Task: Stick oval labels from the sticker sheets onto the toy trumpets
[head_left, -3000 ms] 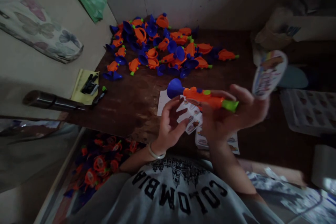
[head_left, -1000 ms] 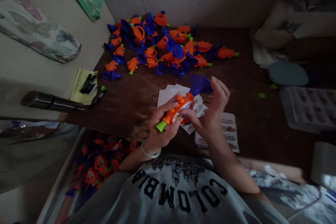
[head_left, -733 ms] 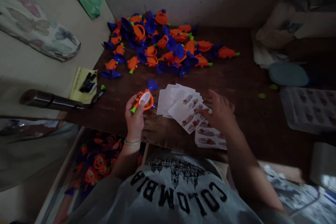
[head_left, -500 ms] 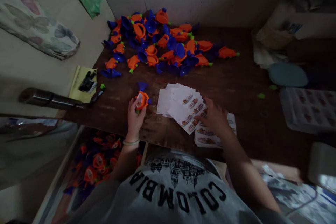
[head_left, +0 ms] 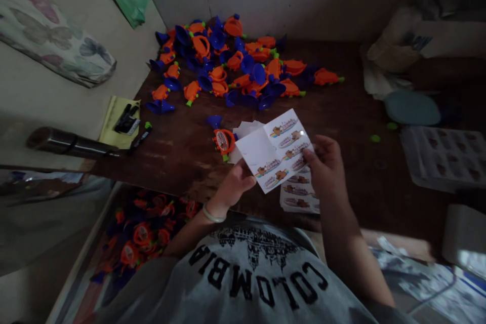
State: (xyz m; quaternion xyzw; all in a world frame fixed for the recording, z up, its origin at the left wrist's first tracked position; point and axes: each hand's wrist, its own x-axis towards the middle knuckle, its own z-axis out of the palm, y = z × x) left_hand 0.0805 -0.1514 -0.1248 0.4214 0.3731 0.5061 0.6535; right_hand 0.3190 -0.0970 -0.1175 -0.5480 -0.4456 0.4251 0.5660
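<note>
Both hands clamped on sticker sheet (head_left: 275, 149): left hand (head_left: 232, 186) at its near-left edge, right hand (head_left: 325, 164) at right edge, thumb on top. Sheet held tilted over table (head_left: 182, 147) near edge. Toy trumpet (head_left: 223, 139) lies just left of sheet, closer to left hand.

Head view — steeply down, close over table (head_left: 178, 144).

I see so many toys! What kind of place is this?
Probably a small home toy workshop: a heap of orange-and-blue toy horns lies on a wooden table, the left hand and right hand hold a sticker sheet, and more toys fill a bin below.
</note>
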